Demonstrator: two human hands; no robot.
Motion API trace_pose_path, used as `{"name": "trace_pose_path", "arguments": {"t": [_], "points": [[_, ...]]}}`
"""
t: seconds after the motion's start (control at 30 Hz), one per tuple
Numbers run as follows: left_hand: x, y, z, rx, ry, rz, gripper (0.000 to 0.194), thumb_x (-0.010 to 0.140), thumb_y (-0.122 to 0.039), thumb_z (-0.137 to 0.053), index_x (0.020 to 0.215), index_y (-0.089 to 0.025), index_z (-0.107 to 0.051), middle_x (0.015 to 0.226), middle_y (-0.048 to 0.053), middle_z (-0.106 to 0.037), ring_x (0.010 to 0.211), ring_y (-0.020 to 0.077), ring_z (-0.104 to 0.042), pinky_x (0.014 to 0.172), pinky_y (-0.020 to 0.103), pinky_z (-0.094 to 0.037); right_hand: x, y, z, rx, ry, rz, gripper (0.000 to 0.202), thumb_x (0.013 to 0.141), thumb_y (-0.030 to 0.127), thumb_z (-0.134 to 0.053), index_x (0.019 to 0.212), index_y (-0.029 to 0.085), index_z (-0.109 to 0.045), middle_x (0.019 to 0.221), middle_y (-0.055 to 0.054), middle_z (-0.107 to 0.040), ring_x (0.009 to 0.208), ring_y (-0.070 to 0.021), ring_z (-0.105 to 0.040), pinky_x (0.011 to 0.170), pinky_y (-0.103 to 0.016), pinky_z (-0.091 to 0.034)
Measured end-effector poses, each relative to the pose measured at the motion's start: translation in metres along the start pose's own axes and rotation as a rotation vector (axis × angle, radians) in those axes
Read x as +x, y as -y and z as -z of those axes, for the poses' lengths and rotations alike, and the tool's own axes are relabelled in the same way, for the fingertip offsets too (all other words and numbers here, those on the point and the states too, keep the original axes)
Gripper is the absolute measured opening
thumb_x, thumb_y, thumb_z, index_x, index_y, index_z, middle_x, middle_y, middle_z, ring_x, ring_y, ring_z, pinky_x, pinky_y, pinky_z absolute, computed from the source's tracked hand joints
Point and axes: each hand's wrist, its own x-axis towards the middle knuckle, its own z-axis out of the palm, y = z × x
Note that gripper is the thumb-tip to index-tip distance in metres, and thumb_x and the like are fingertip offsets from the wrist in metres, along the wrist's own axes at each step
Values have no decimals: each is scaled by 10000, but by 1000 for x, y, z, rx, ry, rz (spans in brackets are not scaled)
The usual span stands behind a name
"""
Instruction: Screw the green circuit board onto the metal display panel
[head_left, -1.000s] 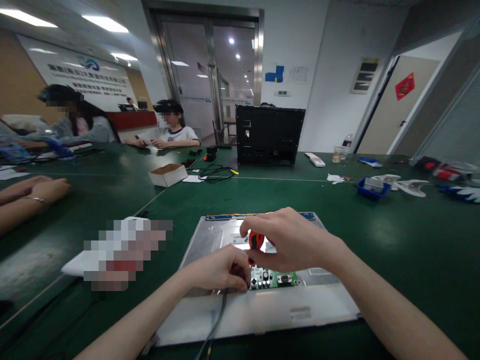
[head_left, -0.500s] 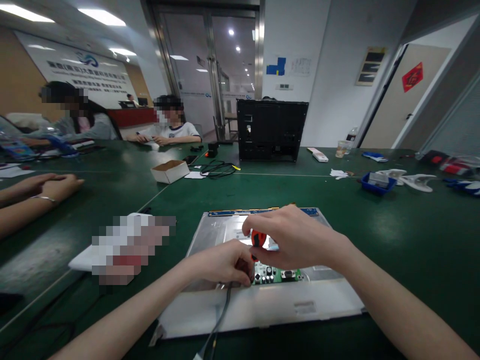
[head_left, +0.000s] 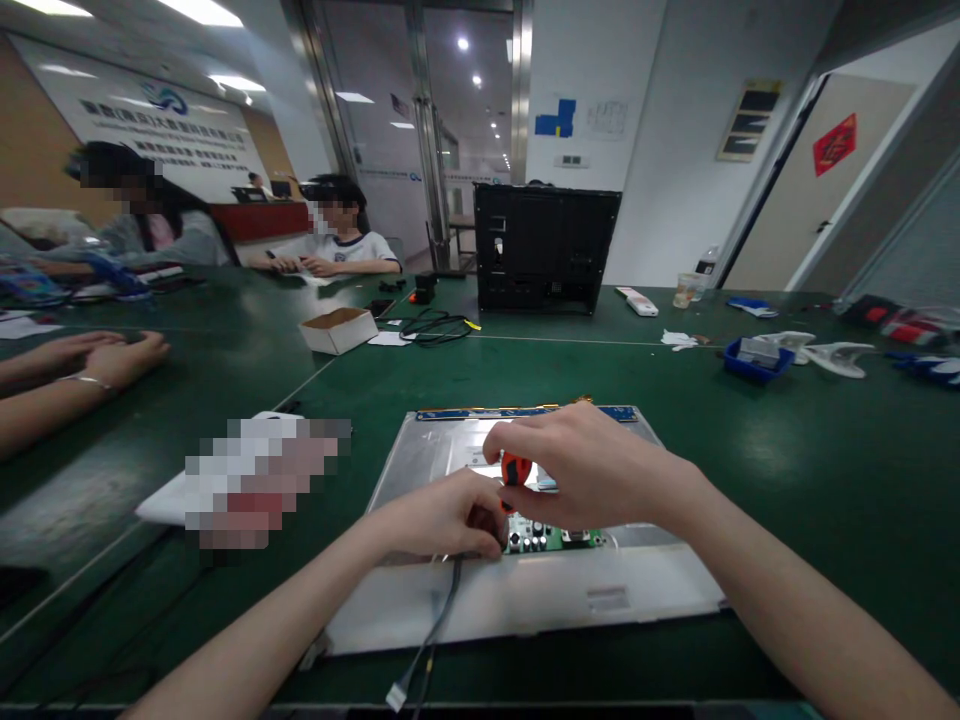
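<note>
A silvery display panel (head_left: 540, 603) lies flat on the table in front of me, a green circuit board (head_left: 555, 537) on its back. My right hand (head_left: 592, 465) curls its thumb and fingers around the orange and black handle of a screwdriver (head_left: 516, 468) above the board. The screwdriver's tip is hidden. Close beside it, my left hand (head_left: 454, 515) rests at the board's left end, fingers curled together; what they hold, if anything, is hidden. From under that hand a dark cable (head_left: 442, 625) runs toward me, ending in a white connector (head_left: 396, 695).
A black monitor casing (head_left: 547, 250) stands at the back. Beyond the panel are an open cardboard box (head_left: 339, 330), a coiled black cable (head_left: 433, 328) and a blue tray (head_left: 757, 360). Another person's hands (head_left: 120, 360) rest at the left; two people sit farther back.
The whole view has shifted slightly, with the table and panel a little higher in the picture. Both hands keep nearly the same pose around the screwdriver and board.
</note>
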Motion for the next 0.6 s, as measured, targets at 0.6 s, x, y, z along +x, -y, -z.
{"name": "trace_pose_path", "arguments": {"t": [0.6], "points": [[-1, 6, 0, 5, -3, -7, 148, 733, -248, -697, 843, -151, -718, 702, 10, -620, 632, 152, -553, 570, 238, -431, -2, 2, -1, -3, 4, 14, 111, 912, 190, -605, 1022, 188, -587, 924, -16, -733, 718, -138, -618, 579, -255, -295]]}}
